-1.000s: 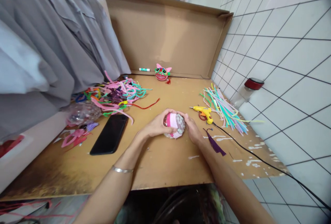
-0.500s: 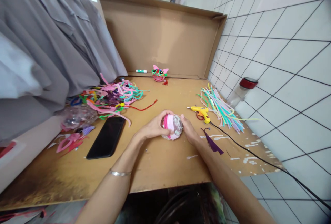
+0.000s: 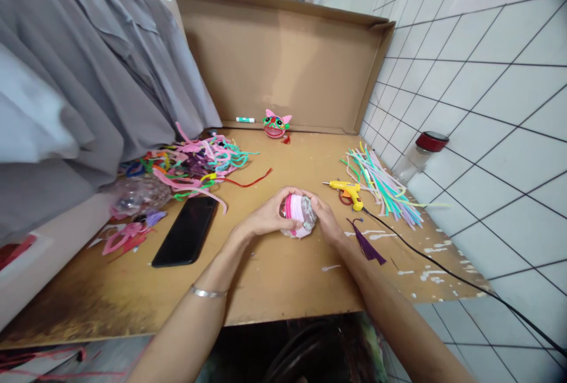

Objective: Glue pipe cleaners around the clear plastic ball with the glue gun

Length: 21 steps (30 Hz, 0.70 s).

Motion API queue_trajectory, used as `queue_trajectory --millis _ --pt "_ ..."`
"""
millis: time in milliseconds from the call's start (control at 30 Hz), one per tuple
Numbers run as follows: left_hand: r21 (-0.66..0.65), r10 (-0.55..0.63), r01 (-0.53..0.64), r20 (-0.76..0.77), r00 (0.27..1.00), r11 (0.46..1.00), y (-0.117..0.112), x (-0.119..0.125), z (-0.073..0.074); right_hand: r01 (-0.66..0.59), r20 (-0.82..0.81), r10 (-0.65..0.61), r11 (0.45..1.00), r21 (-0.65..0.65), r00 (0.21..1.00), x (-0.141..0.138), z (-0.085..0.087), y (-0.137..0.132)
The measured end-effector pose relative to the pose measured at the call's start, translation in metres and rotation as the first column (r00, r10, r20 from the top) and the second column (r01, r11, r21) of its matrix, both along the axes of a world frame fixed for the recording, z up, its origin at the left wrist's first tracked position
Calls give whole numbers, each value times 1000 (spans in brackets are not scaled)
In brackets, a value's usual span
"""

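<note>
Between my hands, just above the front middle of the table, is a round ball (image 3: 300, 213) wrapped in pink, white and greyish fuzzy strips. My left hand (image 3: 271, 216) grips its left side, with the thumb across the lower front and fingers over the top. On the other side my right hand (image 3: 325, 219) is closed against the ball's right edge; its fingertips are partly hidden behind it. A yellow glue gun (image 3: 348, 191) lies to the right of my right hand, and a purple tassel (image 3: 368, 244) is closer to me.
Loose pipe cleaners (image 3: 385, 185) lie at right, with a tangled colourful pile (image 3: 204, 159) at left. A black phone (image 3: 186, 231) sits left of my arm. Against the cardboard wall (image 3: 274, 58) are a cat-like craft head (image 3: 276, 124) and a glue stick (image 3: 245, 120). The glue gun's cord (image 3: 425, 259) trails right.
My right fingers have moved up and over the ball's upper right edge. The ball stays in both hands, and the whole view has shifted slightly.
</note>
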<state>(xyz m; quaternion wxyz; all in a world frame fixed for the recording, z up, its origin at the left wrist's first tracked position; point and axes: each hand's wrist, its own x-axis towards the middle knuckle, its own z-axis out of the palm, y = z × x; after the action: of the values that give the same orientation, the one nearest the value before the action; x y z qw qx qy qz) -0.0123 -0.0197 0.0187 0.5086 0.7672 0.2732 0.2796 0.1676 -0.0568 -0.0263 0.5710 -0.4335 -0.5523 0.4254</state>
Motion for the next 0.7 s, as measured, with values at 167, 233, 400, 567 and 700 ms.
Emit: queue_trajectory --millis 167,233,400,567,700 --pt "30 10 -9 -24 1000 1000 2 0 -3 3 -17 -3 1000 2 1000 2 -3 0" --pt "39 11 -10 -25 1000 999 3 0 -5 -14 -65 14 1000 -6 998 2 -5 0" --pt "78 3 -2 -3 1000 997 4 1 -6 -62 -204 53 997 -37 977 -2 -6 1" --pt "157 -6 7 -9 1000 988 6 1 -5 -4 -137 -7 997 -74 991 -1 -10 6" --pt "197 -21 24 -16 1000 980 6 0 -5 9 -103 -13 999 -34 995 3 -13 7"
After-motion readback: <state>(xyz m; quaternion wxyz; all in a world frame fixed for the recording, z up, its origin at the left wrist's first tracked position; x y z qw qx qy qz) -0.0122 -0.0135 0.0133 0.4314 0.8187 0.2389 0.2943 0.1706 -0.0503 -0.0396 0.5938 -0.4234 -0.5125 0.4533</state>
